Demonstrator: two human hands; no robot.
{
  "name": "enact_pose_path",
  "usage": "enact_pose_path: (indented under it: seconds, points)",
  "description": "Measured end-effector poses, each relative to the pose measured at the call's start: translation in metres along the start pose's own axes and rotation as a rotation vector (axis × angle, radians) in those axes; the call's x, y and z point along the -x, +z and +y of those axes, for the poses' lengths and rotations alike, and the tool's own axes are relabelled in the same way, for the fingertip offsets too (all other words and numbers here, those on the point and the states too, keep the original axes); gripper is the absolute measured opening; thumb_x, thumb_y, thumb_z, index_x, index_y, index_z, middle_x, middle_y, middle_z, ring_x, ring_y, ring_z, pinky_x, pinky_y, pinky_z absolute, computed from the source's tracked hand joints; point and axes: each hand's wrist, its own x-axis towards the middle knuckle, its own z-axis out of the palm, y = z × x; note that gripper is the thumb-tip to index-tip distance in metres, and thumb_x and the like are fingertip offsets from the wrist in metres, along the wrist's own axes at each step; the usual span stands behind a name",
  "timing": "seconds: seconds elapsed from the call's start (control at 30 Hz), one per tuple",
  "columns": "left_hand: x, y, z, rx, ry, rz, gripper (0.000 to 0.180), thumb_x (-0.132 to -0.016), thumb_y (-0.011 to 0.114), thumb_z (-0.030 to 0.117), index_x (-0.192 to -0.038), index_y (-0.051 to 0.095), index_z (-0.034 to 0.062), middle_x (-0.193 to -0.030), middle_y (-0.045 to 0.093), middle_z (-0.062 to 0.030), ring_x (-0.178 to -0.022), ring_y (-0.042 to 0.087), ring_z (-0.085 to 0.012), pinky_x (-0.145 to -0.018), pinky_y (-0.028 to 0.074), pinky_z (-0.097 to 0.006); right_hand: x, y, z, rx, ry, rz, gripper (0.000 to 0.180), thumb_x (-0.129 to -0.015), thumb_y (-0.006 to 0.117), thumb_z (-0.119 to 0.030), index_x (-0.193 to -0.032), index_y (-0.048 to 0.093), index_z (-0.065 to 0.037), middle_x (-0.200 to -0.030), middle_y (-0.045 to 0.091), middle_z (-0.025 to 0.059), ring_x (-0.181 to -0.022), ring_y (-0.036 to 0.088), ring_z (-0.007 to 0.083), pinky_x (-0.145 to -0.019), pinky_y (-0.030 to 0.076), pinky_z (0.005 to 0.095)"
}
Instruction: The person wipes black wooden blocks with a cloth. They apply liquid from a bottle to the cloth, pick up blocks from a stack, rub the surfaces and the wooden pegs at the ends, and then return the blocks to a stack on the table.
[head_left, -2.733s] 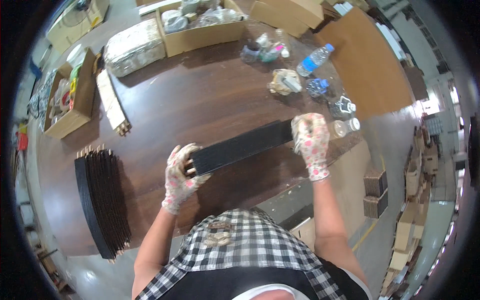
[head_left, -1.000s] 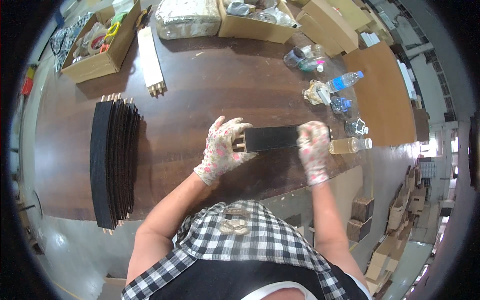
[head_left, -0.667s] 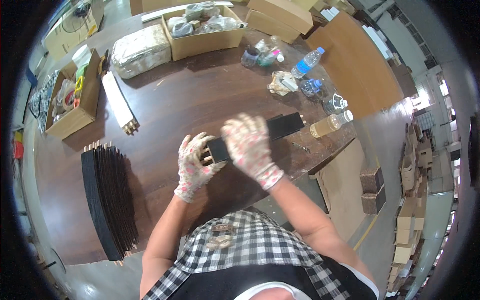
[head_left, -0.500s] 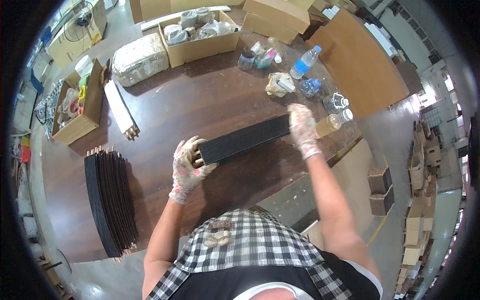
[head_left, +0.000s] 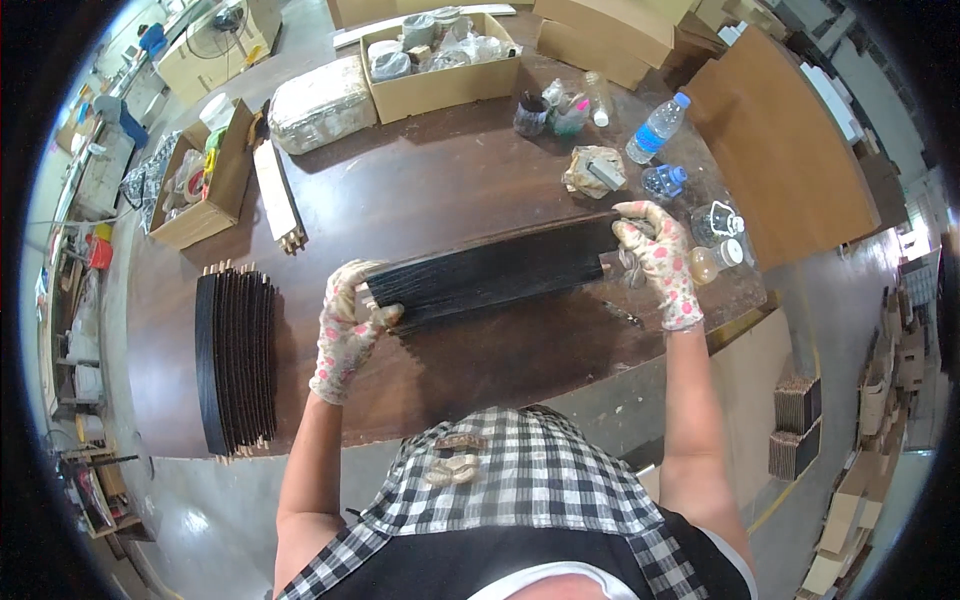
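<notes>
Between my two hands is a black wooden slat (head_left: pixel 490 275) with visible grain and pale pegs at its ends, its broad face tilted toward me. My left hand (head_left: pixel 348 335), in a pale glove with pink spots, closes on the slat's left end, thumb in front. At the other end my right hand (head_left: pixel 660 262), gloved alike, grips the upper corner. A brownish edge runs along the top; whether a second slat lies behind I cannot tell. On the table's left stands a row of black slats (head_left: pixel 235 360) packed side by side, pegs sticking out at both ends.
The brown table (head_left: pixel 440 180) bears a wrapped block (head_left: pixel 322 103), a carton of jars and bags (head_left: pixel 445 86), a tool carton (head_left: pixel 205 190) and white pegged slats (head_left: pixel 277 195). Bottles (head_left: pixel 658 128) and a crumpled lump (head_left: pixel 594 171) stand near my right hand. A small dark tool (head_left: pixel 622 314) lies below it.
The slat has turned so more of its broad face shows. My right hand has changed from lying over the right end to gripping its upper corner. The whole view has shifted.
</notes>
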Motion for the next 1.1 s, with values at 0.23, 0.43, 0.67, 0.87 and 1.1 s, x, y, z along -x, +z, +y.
enact_pose_path:
  seconds: [0.23,0.43,0.67,0.87,1.1]
  points:
    - [0.011,0.002,-0.011,-0.169,0.21,0.069,0.024,-0.076,0.075,0.018,-0.097,0.07,0.0106,-0.115,0.065,-0.0047,-0.121,0.05,-0.0304,-0.102,0.038,-0.042,0.008,-0.009,0.029,0.186,-0.081,0.069,0.022,-0.091,0.059,-0.001,-0.112,0.063,-0.006,-0.101,0.063,0.0038,-0.071,0.059,0.0058,-0.06,0.05,0.0212]
    - [0.01,0.009,-0.027,-0.137,0.293,0.068,0.027,-0.072,0.078,0.018,-0.097,0.068,0.0122,-0.111,0.067,-0.0044,-0.118,0.054,-0.0314,-0.101,0.039,-0.044,0.005,0.061,0.002,0.672,-0.645,0.126,0.027,-0.085,0.062,0.0,-0.111,0.063,-0.005,-0.1,0.066,0.0089,-0.088,0.063,0.0211,-0.08,0.052,0.0342]
    - [0.013,0.022,-0.035,0.031,0.287,0.168,0.033,-0.074,0.073,0.019,-0.105,0.067,0.0093,-0.114,0.066,-0.0086,-0.121,0.054,-0.0297,-0.108,0.033,-0.046,0.049,0.241,0.001,0.868,-1.052,-0.186,0.036,-0.081,0.057,-0.017,-0.11,0.065,0.003,-0.099,0.069,0.0164,-0.095,0.068,0.026,-0.096,0.048,0.044]
    - [0.004,0.009,-0.033,-0.174,0.372,0.065,0.025,-0.076,0.075,0.019,-0.097,0.066,0.0106,-0.11,0.068,-0.0051,-0.124,0.053,-0.0295,-0.11,0.032,-0.048,0.016,0.189,0.023,0.876,-0.902,0.057,0.023,-0.081,0.059,-0.014,-0.101,0.063,-0.003,-0.103,0.065,0.0128,-0.101,0.061,0.0265,-0.099,0.039,0.0501]
    - [0.002,0.008,-0.034,-0.154,0.358,0.065,0.023,-0.077,0.075,0.02,-0.096,0.067,0.0119,-0.108,0.068,-0.0039,-0.126,0.049,-0.0325,-0.106,0.033,-0.047,-0.039,-0.038,0.066,0.2,-0.086,0.303,0.021,-0.095,0.049,-0.01,-0.11,0.063,-0.004,-0.092,0.07,0.0105,-0.073,0.065,0.0161,-0.068,0.054,0.0288]
